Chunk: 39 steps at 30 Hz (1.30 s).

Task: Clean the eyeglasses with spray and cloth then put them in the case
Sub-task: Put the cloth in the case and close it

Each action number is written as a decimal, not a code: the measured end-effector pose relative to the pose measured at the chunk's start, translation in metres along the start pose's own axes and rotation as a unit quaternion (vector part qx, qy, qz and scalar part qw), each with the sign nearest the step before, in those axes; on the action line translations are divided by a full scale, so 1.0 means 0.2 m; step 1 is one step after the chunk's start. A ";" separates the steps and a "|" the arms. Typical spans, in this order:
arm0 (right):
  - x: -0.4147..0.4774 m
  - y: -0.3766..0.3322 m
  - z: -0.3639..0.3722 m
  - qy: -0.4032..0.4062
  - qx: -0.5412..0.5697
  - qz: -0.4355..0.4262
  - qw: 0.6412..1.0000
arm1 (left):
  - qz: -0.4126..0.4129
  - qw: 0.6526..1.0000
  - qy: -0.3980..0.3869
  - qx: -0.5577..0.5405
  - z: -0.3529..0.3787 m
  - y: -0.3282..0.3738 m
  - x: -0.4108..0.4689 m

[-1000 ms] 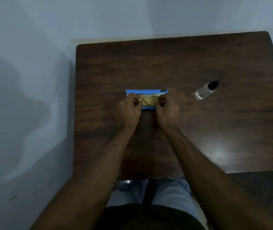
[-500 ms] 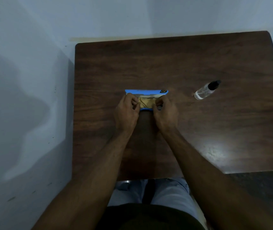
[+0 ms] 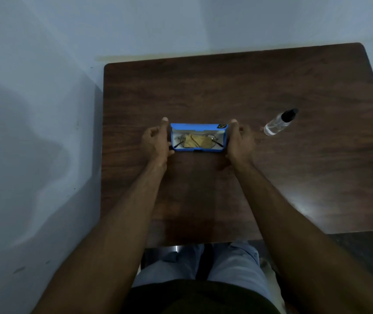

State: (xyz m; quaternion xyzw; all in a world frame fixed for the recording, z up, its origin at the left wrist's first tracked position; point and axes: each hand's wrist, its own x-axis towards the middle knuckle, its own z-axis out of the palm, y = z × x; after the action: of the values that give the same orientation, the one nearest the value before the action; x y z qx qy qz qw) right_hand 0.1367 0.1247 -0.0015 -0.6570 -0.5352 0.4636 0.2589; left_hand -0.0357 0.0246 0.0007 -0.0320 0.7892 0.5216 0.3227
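Your blue case [image 3: 198,126] lies open at the middle of the tabletop [image 3: 226,87], with the eyeglasses [image 3: 217,143] inside and the tan cloth [image 3: 195,141] folded over them. Your left hand [image 3: 156,141] and right hand [image 3: 241,141] each seem to grip one end, thumbs straight along it. A yellow emblem [image 3: 222,126] on the lid is too small to read. The spray bottle [image 3: 276,124] lies on its side nearer the right edge, bearing no legible label

No writing can be read. A small dark patch with a gold mark [image 3: 222,126] sits at the right end of the blue case [image 3: 194,127] lid, too small to decipher.
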 end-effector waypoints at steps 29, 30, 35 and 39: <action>0.07 0.18 0.00 -0.125 0.165 0.032 0.978 | 0.163 0.963 -0.190 0.096 -0.16 -0.16 0.06; 0.07 0.19 0.00 -0.127 0.165 0.025 0.978 | 0.167 0.963 -0.190 0.096 -0.17 -0.16 0.07; 0.09 0.22 0.01 -0.121 0.153 0.007 0.981 | 0.164 0.962 -0.198 0.093 -0.18 -0.17 0.07; 0.07 0.24 0.02 -0.086 0.110 -0.008 0.990 | 0.166 0.962 -0.197 0.089 -0.18 -0.17 0.06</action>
State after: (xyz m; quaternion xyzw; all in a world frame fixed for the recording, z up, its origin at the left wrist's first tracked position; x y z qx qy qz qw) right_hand 0.1553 0.1234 -0.0485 -0.5775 -0.5064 0.5726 0.2865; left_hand -0.0493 -0.0176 -0.0243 0.2317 0.7477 0.4912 0.3821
